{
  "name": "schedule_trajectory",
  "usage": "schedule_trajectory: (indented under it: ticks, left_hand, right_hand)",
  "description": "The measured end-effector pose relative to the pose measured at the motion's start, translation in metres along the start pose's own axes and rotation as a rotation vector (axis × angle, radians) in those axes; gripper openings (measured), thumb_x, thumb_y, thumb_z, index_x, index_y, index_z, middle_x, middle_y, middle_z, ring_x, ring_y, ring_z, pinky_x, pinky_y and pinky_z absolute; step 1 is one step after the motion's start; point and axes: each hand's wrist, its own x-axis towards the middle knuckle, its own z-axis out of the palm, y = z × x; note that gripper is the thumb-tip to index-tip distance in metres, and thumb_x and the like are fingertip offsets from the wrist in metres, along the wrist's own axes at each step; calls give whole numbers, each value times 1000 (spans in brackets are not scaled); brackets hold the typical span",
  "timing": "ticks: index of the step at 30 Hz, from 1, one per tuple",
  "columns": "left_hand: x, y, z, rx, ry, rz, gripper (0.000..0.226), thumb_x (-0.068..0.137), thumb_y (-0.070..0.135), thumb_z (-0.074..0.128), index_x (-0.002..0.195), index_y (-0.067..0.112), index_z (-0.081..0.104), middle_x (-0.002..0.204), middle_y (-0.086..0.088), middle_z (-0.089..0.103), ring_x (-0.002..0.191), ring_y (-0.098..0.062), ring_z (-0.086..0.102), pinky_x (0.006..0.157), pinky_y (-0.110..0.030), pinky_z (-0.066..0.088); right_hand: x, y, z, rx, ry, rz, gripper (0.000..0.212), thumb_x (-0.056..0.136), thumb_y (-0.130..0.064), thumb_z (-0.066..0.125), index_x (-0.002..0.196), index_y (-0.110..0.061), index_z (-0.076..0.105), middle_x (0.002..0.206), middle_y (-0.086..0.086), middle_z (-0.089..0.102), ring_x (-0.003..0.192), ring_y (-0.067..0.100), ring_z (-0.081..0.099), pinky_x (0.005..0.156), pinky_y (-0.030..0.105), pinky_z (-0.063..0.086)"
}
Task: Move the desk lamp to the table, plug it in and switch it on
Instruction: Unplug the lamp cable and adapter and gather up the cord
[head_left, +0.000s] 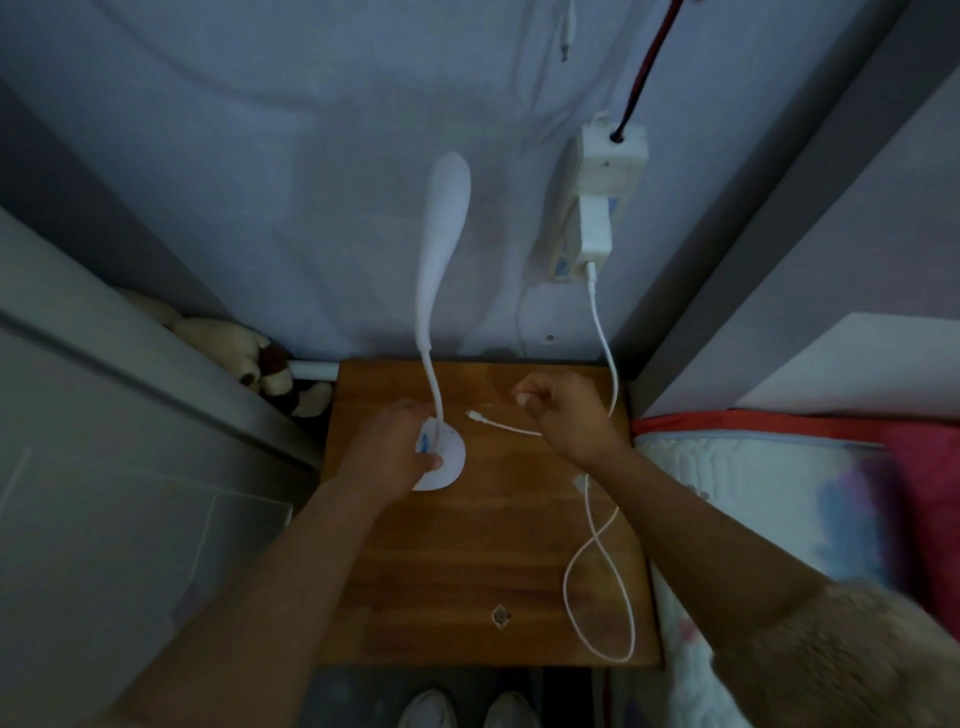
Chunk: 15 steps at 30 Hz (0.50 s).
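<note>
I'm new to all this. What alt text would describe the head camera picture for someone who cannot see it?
A person's left hand holds the round base of a white desk lamp on a small wooden table, while the right hand pinches a white cable that runs up to a charger in a wall power strip. The lamp is unlit and the room dim.

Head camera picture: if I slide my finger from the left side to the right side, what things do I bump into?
Cream and brown stuffed toy → left hand on the white round lamp base → small white cable plug tip → right hand → white wall charger → red-edged quilted mattress.
</note>
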Motion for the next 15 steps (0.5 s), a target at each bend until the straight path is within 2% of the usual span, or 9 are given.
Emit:
schedule_trajectory:
  ticks: [2,6,8,10,11,12,14,15]
  left_hand:
    - [-5,7,-4,-23,2,-12,54,79,20,74,126,9,53,129,-11,56,117,-25,54,90,-29,42]
    - [-22,24,-22,13,-57,-75,45,83,23,69,123,8,57,126,-11,61,113,-24,57,95,-33,48]
    - [-31,32,-36,63,-102,-106,44,84,25,68,122,6,57,126,-12,61,114,-25,57,96,-34,48]
    - [-40,43,-52,116,-123,-105,36,85,27,66,113,4,62,121,-13,63,110,-25,59,92,-31,49]
    - [-44,50,-59,134,-129,-98,27,87,27,64,102,5,66,114,-13,66,105,-25,61,87,-31,50]
    - [-46,55,-67,146,-123,-84,18,87,26,62,88,8,67,105,-12,68,99,-25,62,81,-32,51]
    - [-52,68,-82,146,-87,-67,25,87,23,60,64,15,61,83,-6,67,85,-22,63,63,-30,49]
    - [-55,75,-90,130,-66,-70,28,87,23,60,59,16,60,75,-3,65,78,-21,62,55,-27,45]
  right_hand:
    - [-14,-17,-12,-35,63,-108,13,86,-4,57,81,-3,69,80,10,71,74,16,64,72,36,54]
    - [-36,-60,-53,9,241,-224,13,89,-10,57,80,-11,67,71,-3,64,66,5,57,62,8,43]
    - [-36,-82,-76,20,358,-215,14,88,-8,56,79,-10,66,69,-2,62,63,6,53,60,4,39]
    - [-31,-100,-97,18,457,-167,17,88,-7,55,74,-8,63,65,-2,57,59,6,49,55,8,35]
    - [-26,-107,-105,7,478,-139,17,88,-7,54,73,-6,62,65,1,57,60,8,50,54,12,33]
    - [-20,-111,-110,-6,484,-104,17,89,-8,53,74,-5,62,69,4,60,64,13,53,56,17,33]
    - [-11,-118,-117,-17,466,-11,16,89,-13,52,83,-2,62,84,13,67,76,23,60,67,26,43]
    - [-6,-120,-118,-17,456,39,16,89,-16,53,87,-2,61,91,15,67,82,27,62,73,31,48]
